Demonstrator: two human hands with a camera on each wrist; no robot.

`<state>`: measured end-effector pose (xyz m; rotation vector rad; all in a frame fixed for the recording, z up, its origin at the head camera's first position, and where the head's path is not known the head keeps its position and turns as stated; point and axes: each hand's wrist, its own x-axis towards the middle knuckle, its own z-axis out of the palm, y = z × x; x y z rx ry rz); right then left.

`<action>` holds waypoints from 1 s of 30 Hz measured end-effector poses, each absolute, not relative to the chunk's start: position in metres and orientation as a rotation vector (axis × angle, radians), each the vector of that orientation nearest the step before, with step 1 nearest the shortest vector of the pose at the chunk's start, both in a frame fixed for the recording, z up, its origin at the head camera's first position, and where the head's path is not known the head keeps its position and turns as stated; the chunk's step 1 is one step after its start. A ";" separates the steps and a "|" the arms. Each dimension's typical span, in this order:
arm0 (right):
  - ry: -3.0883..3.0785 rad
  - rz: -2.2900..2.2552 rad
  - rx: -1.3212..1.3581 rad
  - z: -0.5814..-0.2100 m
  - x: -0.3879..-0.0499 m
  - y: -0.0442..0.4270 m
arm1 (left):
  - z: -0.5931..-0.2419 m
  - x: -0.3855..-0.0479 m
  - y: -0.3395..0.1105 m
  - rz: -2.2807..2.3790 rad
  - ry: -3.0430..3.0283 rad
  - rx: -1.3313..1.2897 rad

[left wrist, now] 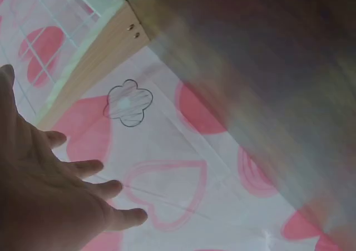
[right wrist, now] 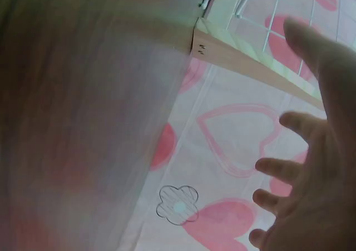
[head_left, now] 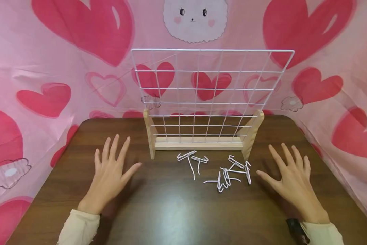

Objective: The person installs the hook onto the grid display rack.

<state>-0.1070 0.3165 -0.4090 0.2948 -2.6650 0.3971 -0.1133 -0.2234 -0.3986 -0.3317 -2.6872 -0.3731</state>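
Observation:
My left hand is held over the left part of the table with its fingers spread and nothing in it. On the other side my right hand, also spread and holding nothing, is just right of several white wire hooks. These hooks lie loose in a scattered group in front of a white wire grid rack. The grid leans back in a wooden stand with two side pieces. In the left wrist view the spread left fingers show; the right wrist view shows the right fingers apart.
The dark brown wooden table has rounded back corners. A pink cloth printed with hearts hangs behind and along both sides, close to the table's edges. The stand's side piece stands between the hooks and the back right.

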 end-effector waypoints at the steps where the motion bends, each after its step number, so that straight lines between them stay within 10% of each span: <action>1: -2.664 0.419 0.283 -0.409 -0.106 0.316 | -0.397 -0.114 -0.223 -0.401 -2.696 -0.339; 30: -2.380 0.536 0.859 -0.378 -0.103 0.226 | -0.345 -0.203 -0.187 -1.430 -2.331 -0.549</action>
